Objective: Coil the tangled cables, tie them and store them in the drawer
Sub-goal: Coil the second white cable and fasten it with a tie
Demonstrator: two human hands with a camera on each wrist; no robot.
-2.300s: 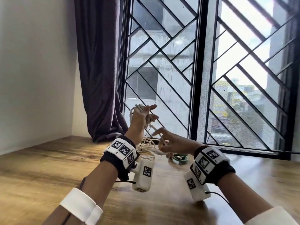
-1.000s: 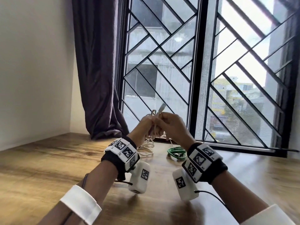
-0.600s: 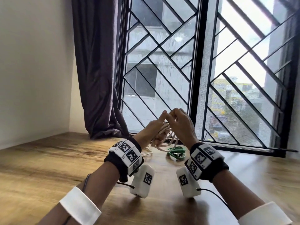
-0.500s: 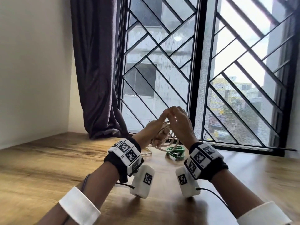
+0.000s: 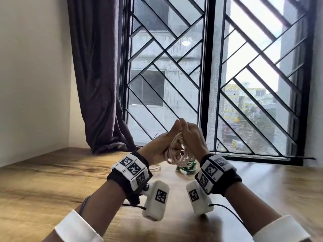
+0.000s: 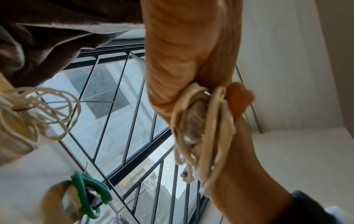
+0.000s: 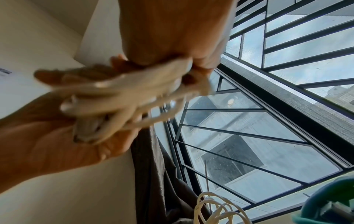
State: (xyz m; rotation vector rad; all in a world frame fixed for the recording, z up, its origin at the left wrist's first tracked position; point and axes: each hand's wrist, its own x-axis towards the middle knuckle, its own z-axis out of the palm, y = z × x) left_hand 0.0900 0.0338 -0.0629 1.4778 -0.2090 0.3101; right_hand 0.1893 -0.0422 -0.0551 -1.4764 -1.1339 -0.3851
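Both hands are raised above the wooden table (image 5: pixel 52 180) with a coil of white cable (image 5: pixel 174 152) between them. My left hand (image 5: pixel 160 144) holds the coil against its palm, fingers pointing up. My right hand (image 5: pixel 192 137) grips the same coil from the right side. In the left wrist view the white cable's loops (image 6: pixel 201 128) hang down from the left palm (image 6: pixel 182 60). The right wrist view, blurred, has the right hand (image 7: pixel 172 30) pinching the white cable (image 7: pixel 134 98) over the left hand (image 7: pixel 47 136).
A green cable bundle (image 5: pixel 187 165) lies on the table just beyond the hands. A second white coil (image 6: pixel 38 113) with a thin tie round it sits to its left. Behind stand a grilled window (image 5: pixel 209 84) and a dark curtain (image 5: pixel 97 84).
The hands were apart at first, the right one drawing cable toward the raised left. They have closed together on the gathered coil. In the last half second they barely moved.
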